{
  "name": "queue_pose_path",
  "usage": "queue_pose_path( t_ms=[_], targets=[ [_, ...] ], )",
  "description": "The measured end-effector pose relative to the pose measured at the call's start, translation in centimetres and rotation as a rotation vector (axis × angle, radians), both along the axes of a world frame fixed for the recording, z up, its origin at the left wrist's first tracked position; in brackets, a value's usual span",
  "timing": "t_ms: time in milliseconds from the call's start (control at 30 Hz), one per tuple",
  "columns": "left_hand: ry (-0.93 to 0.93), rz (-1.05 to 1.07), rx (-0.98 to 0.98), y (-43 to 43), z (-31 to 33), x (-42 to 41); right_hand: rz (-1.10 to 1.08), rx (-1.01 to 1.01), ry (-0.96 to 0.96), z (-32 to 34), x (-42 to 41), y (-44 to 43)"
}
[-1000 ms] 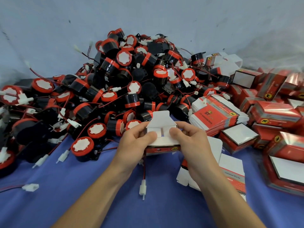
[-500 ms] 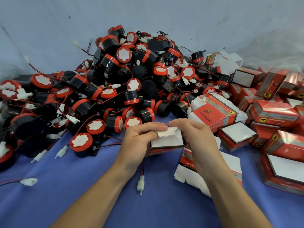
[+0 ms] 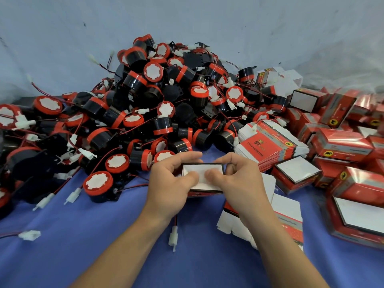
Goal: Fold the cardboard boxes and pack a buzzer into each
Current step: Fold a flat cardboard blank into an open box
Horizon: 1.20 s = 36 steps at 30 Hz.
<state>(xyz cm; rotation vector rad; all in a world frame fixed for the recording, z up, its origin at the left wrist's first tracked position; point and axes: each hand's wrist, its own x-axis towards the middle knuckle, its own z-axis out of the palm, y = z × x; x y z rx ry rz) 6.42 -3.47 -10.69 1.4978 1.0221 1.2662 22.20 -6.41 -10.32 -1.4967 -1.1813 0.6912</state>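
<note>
A small red cardboard box (image 3: 202,170) with a white top flap is held between both hands above the blue cloth. My left hand (image 3: 172,183) grips its left side, thumb pressing on the flap. My right hand (image 3: 239,181) grips its right side, thumb on the flap too. A red and black wire with a white connector (image 3: 173,238) hangs from under the box. A big pile of black and red buzzers (image 3: 145,104) lies behind. A stack of flat unfolded boxes (image 3: 270,146) sits to the right of the pile.
Several closed red boxes (image 3: 342,146) are heaped at the right. Flat box blanks (image 3: 286,217) lie under my right forearm. A loose white connector (image 3: 29,234) lies at the left on the blue cloth (image 3: 93,235). A pale wall (image 3: 187,21) rises behind the pile.
The box's top flap, upright a second ago, has been folded down flat. Both thumbs now press on the closed white top.
</note>
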Motion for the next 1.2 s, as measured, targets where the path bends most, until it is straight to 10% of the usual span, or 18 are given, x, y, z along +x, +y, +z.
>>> queue_pose_path(
  t_ms=[667, 867, 1200],
  targets=[
    [-0.133, 0.056, 0.014, 0.1, 0.6, -0.7, 0.189, -0.030, -0.044, 2.4, 0.6, -1.4],
    [-0.035, 0.007, -0.156, 1.1, -0.1, -0.9, 0.058, 0.140, -0.647, 0.7, -1.4, -0.8],
    [0.277, 0.207, 0.026, 1.5, -0.7, -1.6, -0.213, 0.052, -0.761, 0.3, -1.1, -0.8]
  ],
)
